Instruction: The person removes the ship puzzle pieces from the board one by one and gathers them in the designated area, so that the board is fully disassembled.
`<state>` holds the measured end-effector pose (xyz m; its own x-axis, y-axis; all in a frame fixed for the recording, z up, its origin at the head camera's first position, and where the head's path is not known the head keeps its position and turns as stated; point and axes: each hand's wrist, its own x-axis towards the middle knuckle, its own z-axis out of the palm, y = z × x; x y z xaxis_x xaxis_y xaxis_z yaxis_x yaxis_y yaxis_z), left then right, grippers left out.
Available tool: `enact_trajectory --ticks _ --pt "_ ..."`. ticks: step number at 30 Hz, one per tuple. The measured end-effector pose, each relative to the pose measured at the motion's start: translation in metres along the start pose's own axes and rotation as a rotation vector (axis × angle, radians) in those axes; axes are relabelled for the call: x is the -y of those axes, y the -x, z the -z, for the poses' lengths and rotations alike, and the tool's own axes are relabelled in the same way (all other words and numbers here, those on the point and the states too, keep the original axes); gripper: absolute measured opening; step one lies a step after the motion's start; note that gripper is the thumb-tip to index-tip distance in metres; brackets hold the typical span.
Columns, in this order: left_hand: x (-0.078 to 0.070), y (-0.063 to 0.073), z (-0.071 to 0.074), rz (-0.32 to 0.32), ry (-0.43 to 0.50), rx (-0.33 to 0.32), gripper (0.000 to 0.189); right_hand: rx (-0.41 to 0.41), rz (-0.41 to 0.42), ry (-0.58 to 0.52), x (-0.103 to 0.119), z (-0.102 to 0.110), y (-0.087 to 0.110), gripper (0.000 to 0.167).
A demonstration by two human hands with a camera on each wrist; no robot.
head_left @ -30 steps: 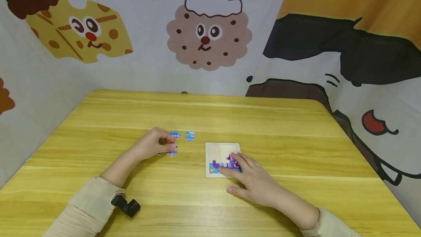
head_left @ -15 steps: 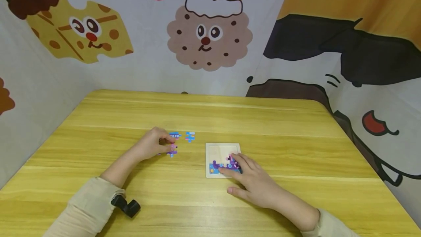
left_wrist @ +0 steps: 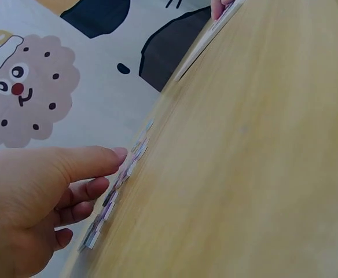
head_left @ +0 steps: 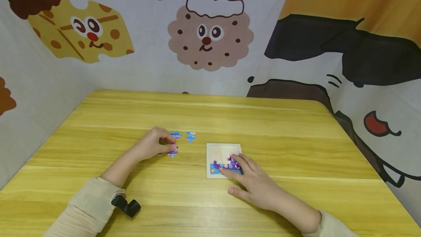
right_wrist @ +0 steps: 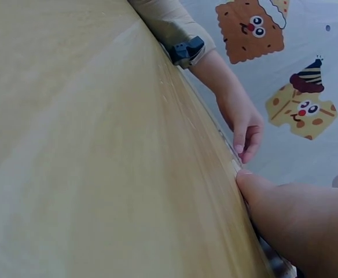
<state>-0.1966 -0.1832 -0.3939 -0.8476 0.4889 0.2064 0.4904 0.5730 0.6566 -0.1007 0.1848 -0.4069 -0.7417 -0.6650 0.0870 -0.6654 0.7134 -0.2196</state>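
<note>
My left hand (head_left: 152, 145) hovers over a group of small jigsaw pieces, thumb and index fingertip at a pink and purple piece (head_left: 172, 150). In the left wrist view the left hand (left_wrist: 36, 202) has loosely bent fingers, its thumb stretched beside the row of pieces (left_wrist: 122, 174), with nothing lifted. Two more blue jigsaw pieces, one (head_left: 175, 135) with white windows and another (head_left: 190, 136), lie just beyond. My right hand (head_left: 258, 185) rests its spread fingers on a square wooden puzzle tray (head_left: 208, 160). Joined purple and blue pieces (head_left: 225, 166) fill the tray's lower part; the fingers hide some.
The yellow wood-grain table (head_left: 210, 207) extends around the tray and pieces. Behind it hangs a cartoon-printed cloth (head_left: 144, 76). A black wrist mount (head_left: 126, 206) sits at the left sleeve.
Both hands stay where they are over the pieces and the tray. The whole head view has shifted very slightly.
</note>
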Motion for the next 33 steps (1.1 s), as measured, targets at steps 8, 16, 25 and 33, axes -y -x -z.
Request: enact_trajectory --ticks 8,16,25,33 --pt "-0.005 -0.001 0.001 0.019 0.012 -0.004 0.011 -0.04 0.002 0.018 0.004 0.001 0.004 0.057" --pt "-0.011 -0.001 0.0 0.052 0.013 -0.042 0.016 -0.053 0.009 0.041 0.009 0.0 0.012 0.06" --pt "-0.018 -0.004 -0.008 0.028 0.047 -0.028 0.021 -0.083 0.056 0.075 0.012 -0.002 0.019 0.063" --pt "-0.028 -0.007 -0.019 0.0 0.084 -0.005 0.022 -0.091 0.09 0.096 0.014 -0.003 0.02 0.064"
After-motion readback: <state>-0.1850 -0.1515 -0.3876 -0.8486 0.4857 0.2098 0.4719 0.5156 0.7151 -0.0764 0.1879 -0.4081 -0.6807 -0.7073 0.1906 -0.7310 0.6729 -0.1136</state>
